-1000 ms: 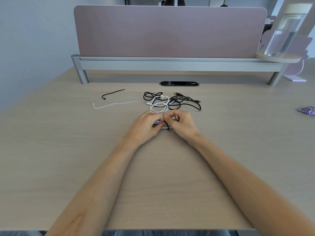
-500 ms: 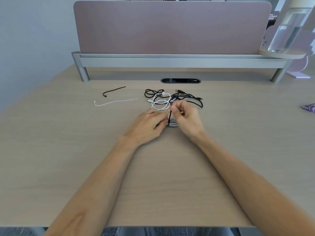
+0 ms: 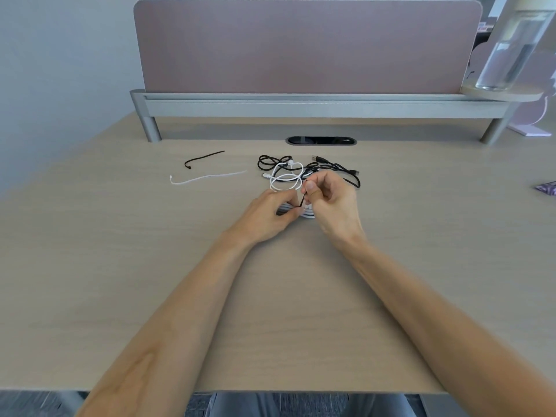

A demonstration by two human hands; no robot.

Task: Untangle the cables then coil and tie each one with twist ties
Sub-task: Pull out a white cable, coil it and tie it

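Note:
My left hand (image 3: 266, 213) grips a coiled grey-white cable (image 3: 308, 212) on the desk. My right hand (image 3: 332, 203) pinches the upper end of a black twist tie (image 3: 302, 201) that runs down across the coil. Just beyond the hands lies a tangle: a white cable (image 3: 287, 177) looped over a black cable (image 3: 340, 171). Two spare ties lie to the left, a black twist tie (image 3: 203, 159) and a white twist tie (image 3: 207, 177). Most of the coil is hidden by my fingers.
A pink divider panel (image 3: 307, 46) on a grey rail closes off the back of the desk, with a cable slot (image 3: 320, 141) in front of it. A water bottle (image 3: 511, 49) stands on a small shelf at the back right. A purple wrapper (image 3: 547, 188) lies at the right edge.
My right hand has lifted and drawn the black twist tie upward over the coil. My left hand stays on the coil.

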